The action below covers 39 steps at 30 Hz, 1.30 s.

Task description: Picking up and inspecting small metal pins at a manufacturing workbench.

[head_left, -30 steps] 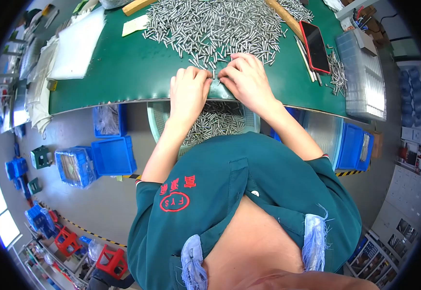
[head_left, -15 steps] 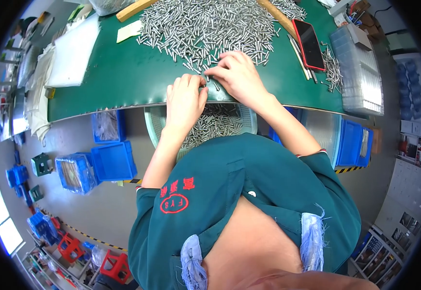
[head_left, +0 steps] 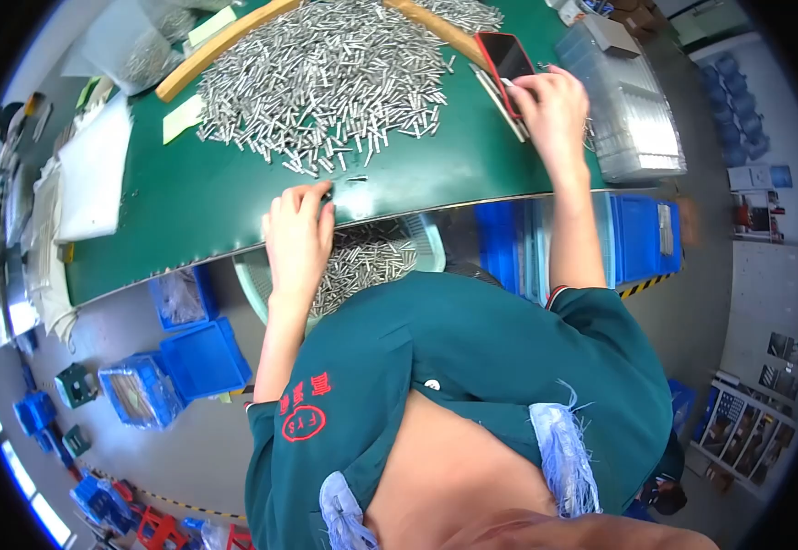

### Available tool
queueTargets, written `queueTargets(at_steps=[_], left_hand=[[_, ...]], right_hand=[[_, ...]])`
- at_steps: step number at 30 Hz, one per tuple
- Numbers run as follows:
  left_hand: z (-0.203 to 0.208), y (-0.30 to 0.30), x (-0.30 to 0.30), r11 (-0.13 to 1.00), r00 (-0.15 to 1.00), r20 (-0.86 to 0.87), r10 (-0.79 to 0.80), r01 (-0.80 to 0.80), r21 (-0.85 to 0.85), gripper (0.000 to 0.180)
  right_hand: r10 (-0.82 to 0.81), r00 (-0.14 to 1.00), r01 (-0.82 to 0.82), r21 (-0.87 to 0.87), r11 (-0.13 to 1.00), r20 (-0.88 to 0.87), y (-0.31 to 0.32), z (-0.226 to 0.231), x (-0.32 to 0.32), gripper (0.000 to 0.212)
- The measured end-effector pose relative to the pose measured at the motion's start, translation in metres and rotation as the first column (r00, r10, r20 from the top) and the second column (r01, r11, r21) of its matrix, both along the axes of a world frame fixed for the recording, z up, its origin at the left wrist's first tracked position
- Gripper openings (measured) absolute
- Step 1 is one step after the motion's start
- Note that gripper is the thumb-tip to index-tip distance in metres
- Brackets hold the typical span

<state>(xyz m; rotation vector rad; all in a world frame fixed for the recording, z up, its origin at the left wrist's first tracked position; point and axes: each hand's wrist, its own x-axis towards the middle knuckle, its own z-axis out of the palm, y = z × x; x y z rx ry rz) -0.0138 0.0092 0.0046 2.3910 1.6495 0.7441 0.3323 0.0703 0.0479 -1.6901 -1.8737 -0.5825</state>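
hands: two, left hand [head_left: 298, 240] and right hand [head_left: 553, 108]
metal pins [head_left: 326, 78]: too many to count, one heap
phone [head_left: 506, 59]: one
round basin [head_left: 362, 266]: one
clear plastic tray stack [head_left: 633, 124]: one
green counter [head_left: 188, 211]: one

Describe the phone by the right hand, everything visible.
The phone is a flat slab with a red edge and a dark, unlit glass face. It lies face up on the green table, tilted, right of the pile of metal pins. The right hand rests at its lower end; actual contact is unclear.
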Motion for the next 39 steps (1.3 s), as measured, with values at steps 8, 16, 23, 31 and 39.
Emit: queueTargets(at_steps=[8,16,23,31,39], left_hand=[[0.001,0.003,0.001,1.000,1.000,0.000,-0.016,0.016,-0.002,0.028],[0.003,0.005,-0.013,0.992,0.994,0.012,0.113,-0.113,0.052,0.022],[0.001,0.008,-0.005,0.994,0.996,0.035,0.078,-0.080,0.068,0.018],[-0.006,0.026,0.022,0.992,0.994,-0.001,0.108,-0.108,0.072,0.028],[-0.001,0.017,0.013,0.998,0.999,-0.015,0.049,-0.049,0.036,0.021]], right_hand=[[-0.293,0.926,0.291,0.042,0.956,0.237,-0.018,0.019,0.075,0.018],[0.274,0.943,-0.268,0.058,0.962,-0.191,-0.010,0.035,-0.016,0.017],[0.573,0.763,-0.642,-0.252,0.724,-0.299,-0.017,-0.028,-0.134,0.014],[0.528,0.802,-0.586,-0.191,0.788,-0.281,-0.008,-0.044,-0.151,0.022],[0.588,0.772,-0.633,-0.206,0.747,-0.241,-0.010,-0.037,-0.151,0.018]])
